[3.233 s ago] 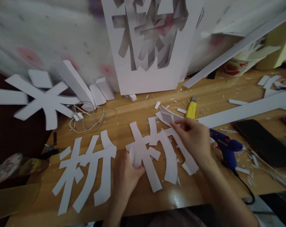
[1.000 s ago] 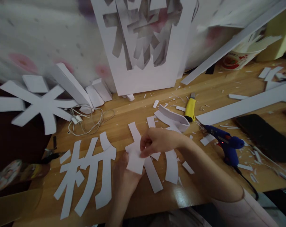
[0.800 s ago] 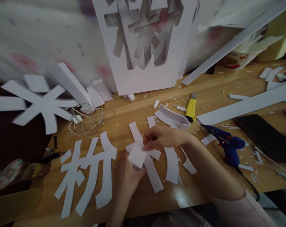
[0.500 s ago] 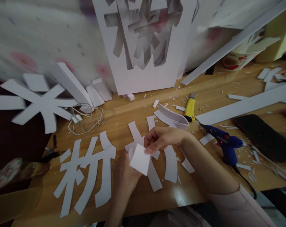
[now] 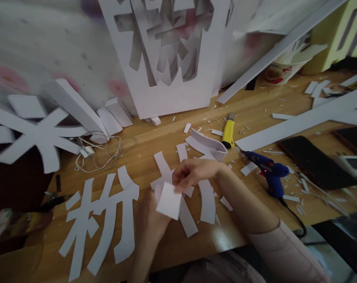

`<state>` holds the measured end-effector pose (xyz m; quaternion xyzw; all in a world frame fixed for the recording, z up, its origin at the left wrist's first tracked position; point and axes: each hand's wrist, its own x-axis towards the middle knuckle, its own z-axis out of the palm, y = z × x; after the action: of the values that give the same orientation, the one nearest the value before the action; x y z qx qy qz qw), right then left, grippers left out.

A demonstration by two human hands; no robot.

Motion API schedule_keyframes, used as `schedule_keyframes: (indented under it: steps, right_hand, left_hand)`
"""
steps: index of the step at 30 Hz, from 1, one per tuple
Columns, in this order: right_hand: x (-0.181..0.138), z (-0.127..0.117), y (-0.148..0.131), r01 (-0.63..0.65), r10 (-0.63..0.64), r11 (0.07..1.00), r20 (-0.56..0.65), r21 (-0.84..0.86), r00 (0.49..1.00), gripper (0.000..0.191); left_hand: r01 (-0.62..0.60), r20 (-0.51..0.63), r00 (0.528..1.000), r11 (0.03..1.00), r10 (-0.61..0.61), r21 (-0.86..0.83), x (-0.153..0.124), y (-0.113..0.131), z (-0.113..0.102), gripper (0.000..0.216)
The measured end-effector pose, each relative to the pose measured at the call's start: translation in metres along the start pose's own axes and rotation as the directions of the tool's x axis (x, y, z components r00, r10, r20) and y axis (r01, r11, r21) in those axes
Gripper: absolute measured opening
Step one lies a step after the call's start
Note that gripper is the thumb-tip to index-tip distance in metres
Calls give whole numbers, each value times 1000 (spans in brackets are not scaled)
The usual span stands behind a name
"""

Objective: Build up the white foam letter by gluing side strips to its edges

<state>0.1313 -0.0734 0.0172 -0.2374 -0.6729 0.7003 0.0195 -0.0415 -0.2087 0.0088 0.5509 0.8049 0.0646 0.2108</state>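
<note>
Right hand (image 5: pixel 193 173) pinches white card (image 5: pixel 170 201) near cutout 粉 (image 5: pixel 110 220); finger state unclear on left hand (image 5: pixel 151 218)

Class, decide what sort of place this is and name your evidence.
Probably a makeshift craft workspace: a blue glue gun and a yellow cutter lie on the wooden tabletop, and the right hand holds a flat white piece.

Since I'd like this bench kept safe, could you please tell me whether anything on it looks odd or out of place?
The blue glue gun stands out: it lies flat among loose white scraps, with its red light lit. That looks odd because it seems powered on without a stand.
</note>
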Motion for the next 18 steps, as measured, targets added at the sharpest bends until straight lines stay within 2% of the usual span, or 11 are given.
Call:
schedule_keyframes:
  steps: [2,13,18]
  right_hand:
    - [2,0,-3,4,-3,1000,14,-19,1000,33]
    - [1,0,-18,95,-94,995,-100,6,990,21]
    - [1,-6,-20,115,-116,993,-148,-18,982,26]
  left_hand:
    - [-5,-1,1000,1000,5,18,0,0,0,42]
    - [11,25,1000,1000,-11,8,-3,8,-6,49]
    - [33,25,999,999,-33,18,-3,10,-8,43]
